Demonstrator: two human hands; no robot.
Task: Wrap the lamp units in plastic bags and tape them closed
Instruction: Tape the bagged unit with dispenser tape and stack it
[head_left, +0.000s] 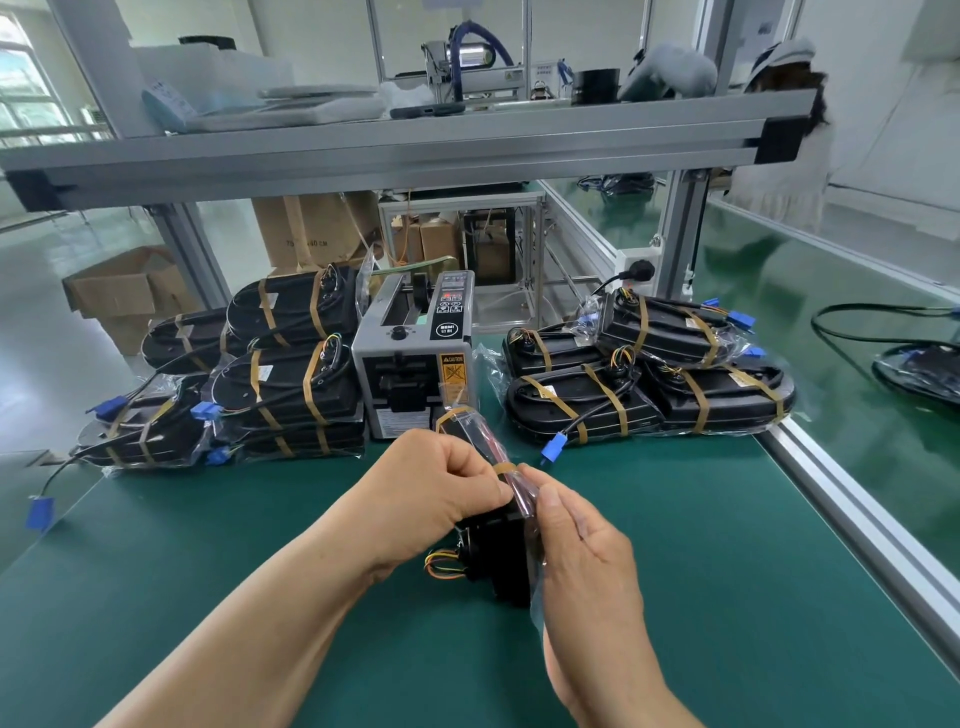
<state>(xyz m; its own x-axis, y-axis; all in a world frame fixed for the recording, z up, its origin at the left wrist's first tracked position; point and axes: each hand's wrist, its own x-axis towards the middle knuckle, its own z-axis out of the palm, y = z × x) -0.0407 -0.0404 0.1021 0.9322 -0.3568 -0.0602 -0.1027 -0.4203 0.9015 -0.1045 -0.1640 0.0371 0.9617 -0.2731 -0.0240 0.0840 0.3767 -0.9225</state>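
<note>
On my green table (208, 545), a left pile (280, 384) of wrapped lamps and four wrapped lamps (571, 410) at right flanked one grey tape dispenser (415, 358). Lower centre, one black lamp unit (498, 582) sat in a clear bag (521, 496), orange wires showing. The fingers of my left hand (441, 488) and right hand (587, 545) pinched it by a brown tape strip (503, 466).

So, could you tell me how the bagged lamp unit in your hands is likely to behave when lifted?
The lamp unit looks rigid, probably moulded plastic, so it should lift as one piece. Its clear bag hangs loose below, likely floppy and slick. The coloured wires stick out and could snag.
</note>
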